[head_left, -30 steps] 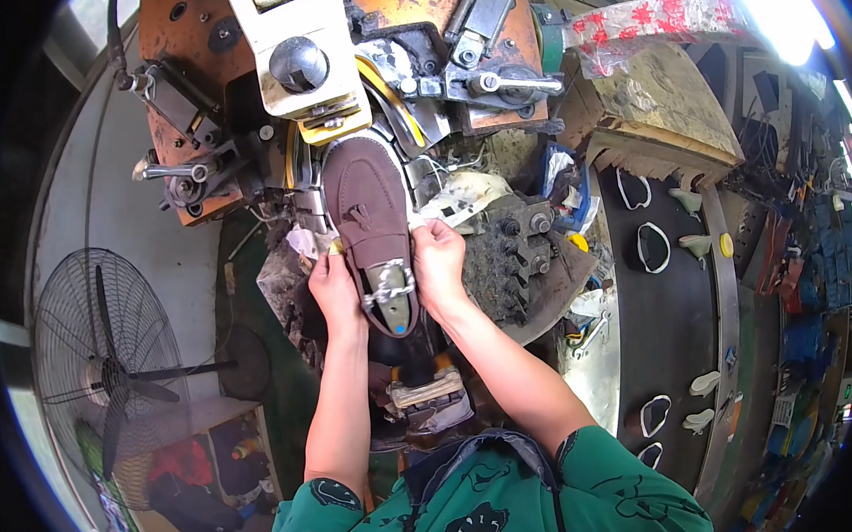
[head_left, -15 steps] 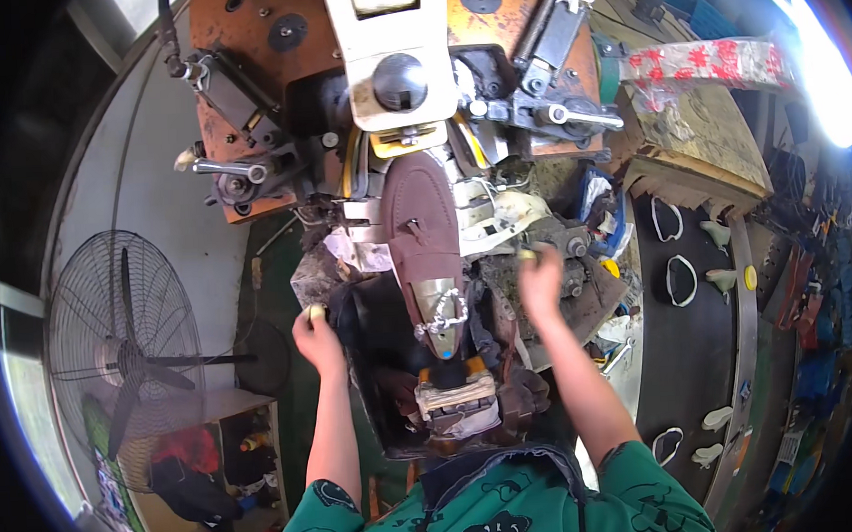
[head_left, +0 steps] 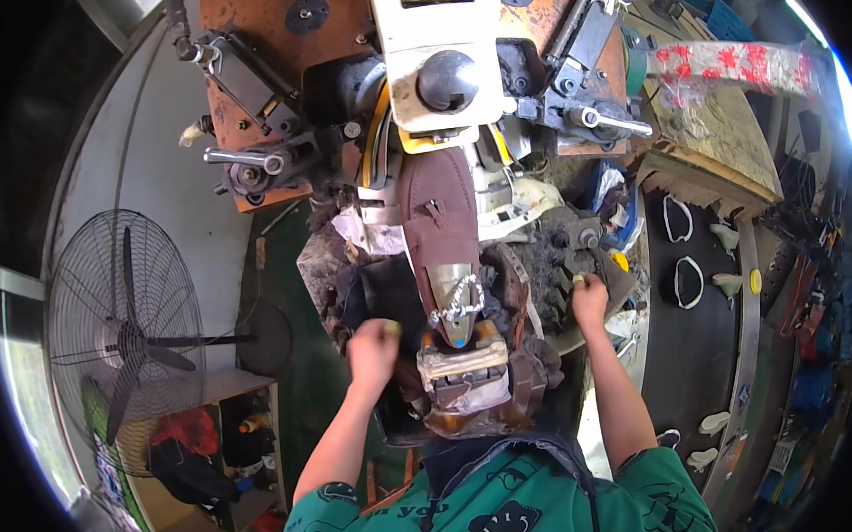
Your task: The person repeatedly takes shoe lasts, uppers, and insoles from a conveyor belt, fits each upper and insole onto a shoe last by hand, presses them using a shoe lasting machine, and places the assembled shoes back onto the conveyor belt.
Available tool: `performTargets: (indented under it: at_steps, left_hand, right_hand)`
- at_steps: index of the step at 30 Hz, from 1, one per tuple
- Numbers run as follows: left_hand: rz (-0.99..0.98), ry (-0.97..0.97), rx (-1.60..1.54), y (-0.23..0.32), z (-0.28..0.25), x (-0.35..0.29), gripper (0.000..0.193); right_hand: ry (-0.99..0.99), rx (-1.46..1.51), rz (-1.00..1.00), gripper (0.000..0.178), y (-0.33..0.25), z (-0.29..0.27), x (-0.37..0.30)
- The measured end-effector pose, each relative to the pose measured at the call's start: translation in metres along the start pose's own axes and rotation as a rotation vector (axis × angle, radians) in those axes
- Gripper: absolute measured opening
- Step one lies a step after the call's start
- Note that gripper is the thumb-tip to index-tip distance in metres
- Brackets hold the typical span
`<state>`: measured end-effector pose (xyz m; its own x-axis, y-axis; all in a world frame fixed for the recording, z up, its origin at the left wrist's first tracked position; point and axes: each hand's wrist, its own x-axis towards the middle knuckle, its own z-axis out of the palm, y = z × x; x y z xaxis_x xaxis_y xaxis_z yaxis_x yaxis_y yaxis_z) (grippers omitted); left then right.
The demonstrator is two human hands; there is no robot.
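A brown shoe upper (head_left: 436,201) is stretched over a last, its far end under the white machine head (head_left: 435,37). Bare metal shows at the last's near end (head_left: 450,289), with a loop of whitish cord (head_left: 465,302) around it. My left hand (head_left: 374,352) is curled closed, left of the shoe and apart from it. On the right, my right hand (head_left: 589,300) is closed beside the dark, dusty machine parts (head_left: 569,241); contact cannot be judged. Both thumbs have yellowish tips. The curled fingers hide whatever they might hold.
Metal levers (head_left: 243,160) stick out on both sides of the machine. A padded block (head_left: 464,369) sits close to my body. A caged fan (head_left: 125,336) stands left. To the right are a wooden table (head_left: 711,149) and a dark belt (head_left: 691,349) carrying shoe parts.
My left hand has moved right and a little nearer my body. My right hand has shifted right and slightly nearer. The view has shifted, so the machine and shoe appear farther right.
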<state>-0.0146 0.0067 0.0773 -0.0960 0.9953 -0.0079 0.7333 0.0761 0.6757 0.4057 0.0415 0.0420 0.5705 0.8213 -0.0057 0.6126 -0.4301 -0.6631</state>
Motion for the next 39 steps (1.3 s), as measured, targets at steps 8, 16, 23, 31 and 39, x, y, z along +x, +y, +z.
performTargets:
  at_steps: [8,16,23,31,39]
  left_hand:
    - [0.341,-0.559,0.663,-0.041,0.039,-0.033,0.029]
    - [-0.166,-0.588,-0.038,0.013,-0.037,-0.104,0.044]
    - [-0.017,-0.176,-0.289,0.167,-0.152,-0.078,0.028]
    - [0.018,-0.598,-0.850,0.320,0.023,-0.051,0.054]
    - [0.361,-1.433,-0.590,0.443,0.253,-0.182,0.030]
  right_hand:
    - [-0.057,0.130,-0.141,0.022,-0.014,0.008,-0.036]
    - [-0.069,0.494,-0.276,0.021,-0.046,-0.018,-0.068]
    - [-0.206,1.008,-0.404,0.016,-0.098,-0.089,-0.134]
    - [-0.969,1.461,-0.034,0.091,-0.050,-0.169,-0.191]
    - [-0.011,1.390,0.183,0.094,0.153,-0.240,-0.244]
